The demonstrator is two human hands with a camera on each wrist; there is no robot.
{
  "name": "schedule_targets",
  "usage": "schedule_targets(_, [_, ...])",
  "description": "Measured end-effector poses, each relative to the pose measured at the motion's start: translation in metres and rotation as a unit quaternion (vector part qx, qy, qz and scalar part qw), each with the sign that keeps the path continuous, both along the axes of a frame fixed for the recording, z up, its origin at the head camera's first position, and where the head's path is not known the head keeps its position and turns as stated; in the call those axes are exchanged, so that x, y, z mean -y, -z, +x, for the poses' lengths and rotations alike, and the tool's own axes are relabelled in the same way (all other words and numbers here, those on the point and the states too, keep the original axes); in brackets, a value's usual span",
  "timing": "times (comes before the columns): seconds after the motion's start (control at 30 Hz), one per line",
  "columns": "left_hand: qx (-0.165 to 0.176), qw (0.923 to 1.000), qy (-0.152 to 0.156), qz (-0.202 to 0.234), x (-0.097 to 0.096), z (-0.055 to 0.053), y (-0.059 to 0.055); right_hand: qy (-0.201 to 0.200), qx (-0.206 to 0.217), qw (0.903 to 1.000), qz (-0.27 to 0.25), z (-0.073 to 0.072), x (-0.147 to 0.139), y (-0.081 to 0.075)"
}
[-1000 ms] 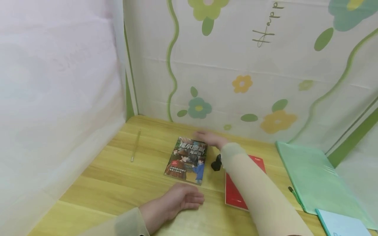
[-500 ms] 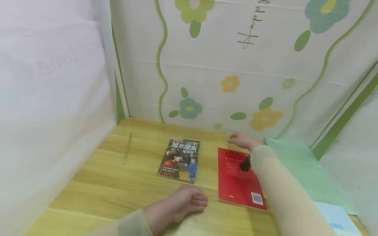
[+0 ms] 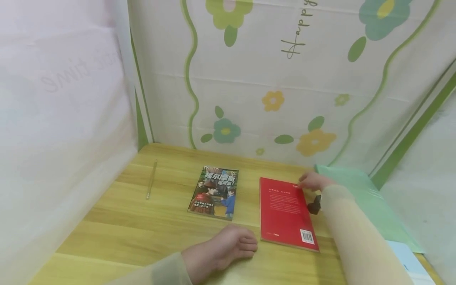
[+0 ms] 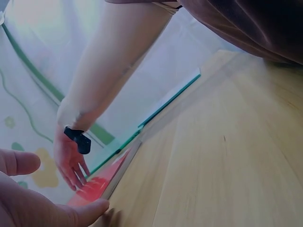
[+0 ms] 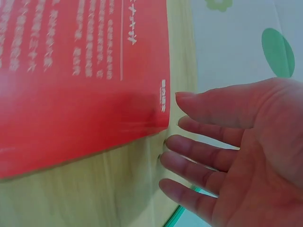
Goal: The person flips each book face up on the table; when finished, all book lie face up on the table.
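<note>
A red book [image 3: 286, 213] lies flat on the table, its barcode toward the near right corner. Just beyond its far right corner is my right hand [image 3: 314, 181]; the right wrist view shows that hand's fingers [image 5: 199, 153] extended and spread, apart from the cover, with nothing in them. Between the red book and a smaller comic-style book [image 3: 215, 192] with illustrated figures, nearer to me, my left hand [image 3: 229, 247] rests on the wood with loosely bent fingers and holds nothing. A black device [image 3: 315, 204] is strapped at my right wrist.
At the left of the table [image 3: 117, 229] lies a pencil [image 3: 151, 180]. A green folder [image 3: 367, 206] and a light blue notebook [image 3: 409, 263] lie at the right. Flower-printed curtains [image 3: 242, 71] stand behind and on both sides.
My right hand has moved right from behind the comic-style book to the red book's far right corner, uncovering the red cover. The head view has shifted right. My left hand stays nearly in place.
</note>
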State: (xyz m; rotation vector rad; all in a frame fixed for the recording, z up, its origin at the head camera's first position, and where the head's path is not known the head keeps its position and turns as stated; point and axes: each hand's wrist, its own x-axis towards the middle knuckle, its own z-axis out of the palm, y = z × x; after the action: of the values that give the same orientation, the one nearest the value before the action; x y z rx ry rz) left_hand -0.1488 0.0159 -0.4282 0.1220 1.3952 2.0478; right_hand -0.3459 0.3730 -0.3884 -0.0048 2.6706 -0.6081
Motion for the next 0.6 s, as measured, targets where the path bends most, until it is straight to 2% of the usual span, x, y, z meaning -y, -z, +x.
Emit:
schedule_targets(0.27, [0.009,0.9998,-0.01,0.012,-0.01,0.002,-0.002,0.04,0.003,0.9992,-0.004,0.005,-0.004,0.008])
schedule_targets(0.53, [0.026,0.9989,-0.019,0.035,-0.021,0.004,-0.006,0.074,-0.029,0.9968,-0.004,0.006,-0.002,0.017])
schedule_targets(0.6, [0.027,0.9988,-0.019,0.034,-0.023,0.004,-0.007,0.07,-0.036,0.9969,-0.005,0.007,-0.002,0.02])
